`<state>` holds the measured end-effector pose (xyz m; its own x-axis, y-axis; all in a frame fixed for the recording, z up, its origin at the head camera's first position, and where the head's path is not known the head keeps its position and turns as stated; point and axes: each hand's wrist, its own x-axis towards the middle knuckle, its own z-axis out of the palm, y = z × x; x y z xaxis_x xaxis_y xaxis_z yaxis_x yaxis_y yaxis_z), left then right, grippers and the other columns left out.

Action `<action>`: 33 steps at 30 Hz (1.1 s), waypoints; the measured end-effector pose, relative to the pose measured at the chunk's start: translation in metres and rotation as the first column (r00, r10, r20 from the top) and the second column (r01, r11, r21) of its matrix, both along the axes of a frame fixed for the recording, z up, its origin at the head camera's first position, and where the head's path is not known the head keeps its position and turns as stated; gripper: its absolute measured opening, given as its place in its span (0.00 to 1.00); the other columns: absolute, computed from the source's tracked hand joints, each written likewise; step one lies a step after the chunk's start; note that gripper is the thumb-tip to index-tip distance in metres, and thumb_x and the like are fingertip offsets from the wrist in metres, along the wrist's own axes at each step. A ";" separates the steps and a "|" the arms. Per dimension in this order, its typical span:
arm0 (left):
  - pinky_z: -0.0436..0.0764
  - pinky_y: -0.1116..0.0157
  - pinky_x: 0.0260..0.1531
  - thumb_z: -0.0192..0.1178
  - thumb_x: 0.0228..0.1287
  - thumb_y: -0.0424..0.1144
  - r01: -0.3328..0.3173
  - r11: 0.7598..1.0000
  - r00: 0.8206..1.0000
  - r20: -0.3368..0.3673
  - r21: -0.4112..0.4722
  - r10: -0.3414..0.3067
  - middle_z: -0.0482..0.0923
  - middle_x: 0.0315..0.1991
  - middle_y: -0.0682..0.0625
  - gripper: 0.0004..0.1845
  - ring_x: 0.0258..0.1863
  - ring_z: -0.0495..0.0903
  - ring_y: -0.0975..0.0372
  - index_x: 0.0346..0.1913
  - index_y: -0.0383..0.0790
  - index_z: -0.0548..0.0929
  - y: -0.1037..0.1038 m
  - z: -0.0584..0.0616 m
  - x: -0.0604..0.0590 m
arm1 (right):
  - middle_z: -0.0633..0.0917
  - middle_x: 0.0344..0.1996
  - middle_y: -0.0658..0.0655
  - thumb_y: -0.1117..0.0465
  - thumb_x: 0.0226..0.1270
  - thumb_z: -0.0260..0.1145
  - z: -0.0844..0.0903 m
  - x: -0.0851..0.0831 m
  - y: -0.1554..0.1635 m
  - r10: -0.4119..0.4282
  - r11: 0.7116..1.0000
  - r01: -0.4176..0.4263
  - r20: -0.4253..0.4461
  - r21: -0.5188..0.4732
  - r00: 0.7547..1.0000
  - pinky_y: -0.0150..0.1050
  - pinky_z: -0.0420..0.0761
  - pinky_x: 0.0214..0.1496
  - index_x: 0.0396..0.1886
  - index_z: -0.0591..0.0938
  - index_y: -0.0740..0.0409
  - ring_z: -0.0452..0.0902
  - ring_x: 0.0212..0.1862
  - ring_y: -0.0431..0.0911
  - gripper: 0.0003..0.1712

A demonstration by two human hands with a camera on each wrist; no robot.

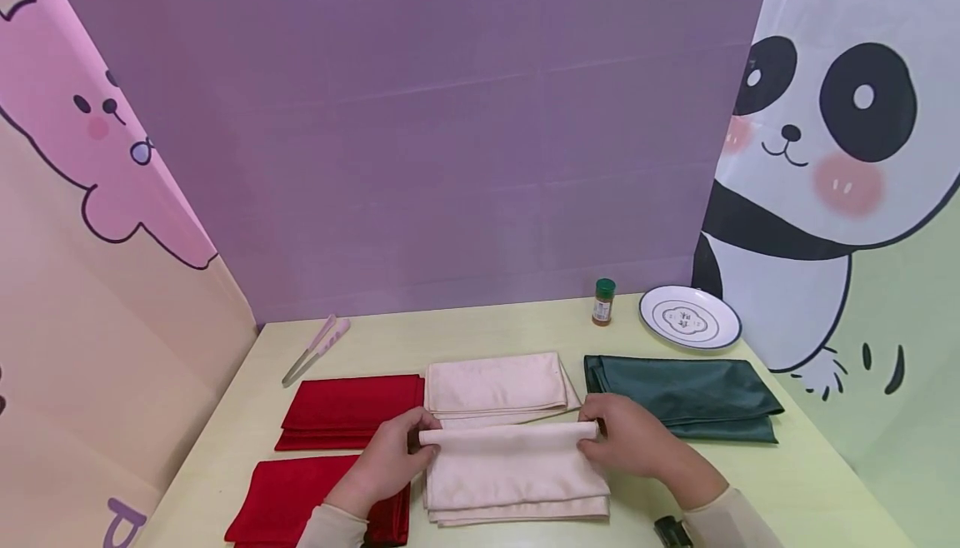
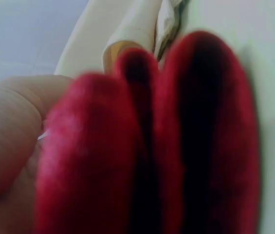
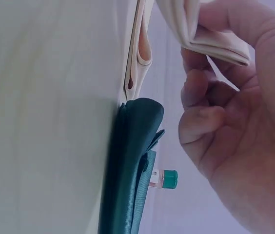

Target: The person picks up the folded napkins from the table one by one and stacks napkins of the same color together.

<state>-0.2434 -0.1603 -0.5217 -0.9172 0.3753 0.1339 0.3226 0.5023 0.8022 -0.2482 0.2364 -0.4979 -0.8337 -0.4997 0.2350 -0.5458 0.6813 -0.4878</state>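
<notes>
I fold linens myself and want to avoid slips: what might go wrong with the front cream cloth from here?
The left hand and right hand pinch opposite ends of the front cream cloth's far edge; uneven movement could skew the fold. The rear cream cloth lies just behind and might get dragged. The left wrist is close to the front red cloth, so it may nudge it.

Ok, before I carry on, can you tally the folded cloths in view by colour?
Red cloths: 2
Cream cloths: 2
Dark green cloth: 1
Total: 5
</notes>
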 end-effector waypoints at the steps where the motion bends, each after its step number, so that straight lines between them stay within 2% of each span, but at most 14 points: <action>1: 0.80 0.69 0.35 0.70 0.67 0.28 -0.005 1.000 1.000 0.004 0.000 0.005 0.80 0.41 0.54 0.13 0.36 0.77 0.61 0.48 0.48 0.82 0.000 0.000 0.000 | 0.72 0.24 0.43 0.63 0.58 0.77 0.000 -0.001 0.000 -0.008 1.000 0.008 -0.005 -0.016 1.000 0.34 0.69 0.30 0.21 0.74 0.42 0.65 0.27 0.35 0.20; 5: 0.81 0.68 0.35 0.69 0.68 0.30 -0.025 1.000 1.000 0.007 0.004 0.025 0.80 0.42 0.55 0.13 0.36 0.78 0.60 0.49 0.50 0.82 -0.001 0.000 0.000 | 0.74 0.25 0.43 0.64 0.59 0.77 -0.001 -0.001 0.000 -0.038 0.997 0.038 -0.003 -0.074 0.999 0.34 0.72 0.30 0.25 0.76 0.42 0.69 0.29 0.36 0.17; 9: 0.81 0.68 0.34 0.69 0.69 0.31 -0.037 0.999 0.999 -0.011 0.017 0.037 0.80 0.41 0.54 0.13 0.36 0.78 0.60 0.49 0.50 0.82 -0.001 -0.001 -0.001 | 0.76 0.24 0.41 0.62 0.64 0.76 -0.002 -0.003 0.002 -0.049 0.993 0.054 0.050 -0.102 0.998 0.34 0.73 0.29 0.31 0.81 0.45 0.70 0.28 0.36 0.11; 13: 0.80 0.68 0.33 0.68 0.70 0.30 -0.044 0.997 0.999 -0.023 0.056 0.045 0.80 0.40 0.53 0.13 0.34 0.77 0.60 0.50 0.50 0.81 -0.001 -0.003 -0.003 | 0.77 0.25 0.42 0.60 0.70 0.73 0.000 -0.002 0.002 -0.041 0.988 0.056 0.103 -0.143 0.994 0.34 0.73 0.27 0.36 0.82 0.50 0.70 0.27 0.37 0.06; 21: 0.82 0.68 0.38 0.66 0.71 0.26 -0.039 0.984 0.999 -0.022 0.174 0.044 0.83 0.42 0.49 0.13 0.35 0.80 0.59 0.50 0.45 0.80 0.002 -0.001 -0.004 | 0.79 0.27 0.45 0.63 0.74 0.69 0.000 -0.002 0.000 -0.044 0.970 0.080 0.157 -0.228 0.987 0.34 0.75 0.26 0.43 0.79 0.51 0.72 0.27 0.38 0.06; 33: 0.84 0.66 0.41 0.64 0.72 0.25 -0.063 0.970 0.998 -0.014 0.236 0.068 0.81 0.51 0.44 0.14 0.41 0.86 0.56 0.53 0.43 0.78 0.007 0.005 0.002 | 0.80 0.32 0.49 0.62 0.76 0.69 0.000 -0.003 0.000 -0.030 0.954 0.077 0.166 -0.288 0.986 0.34 0.77 0.29 0.53 0.77 0.55 0.75 0.30 0.40 0.12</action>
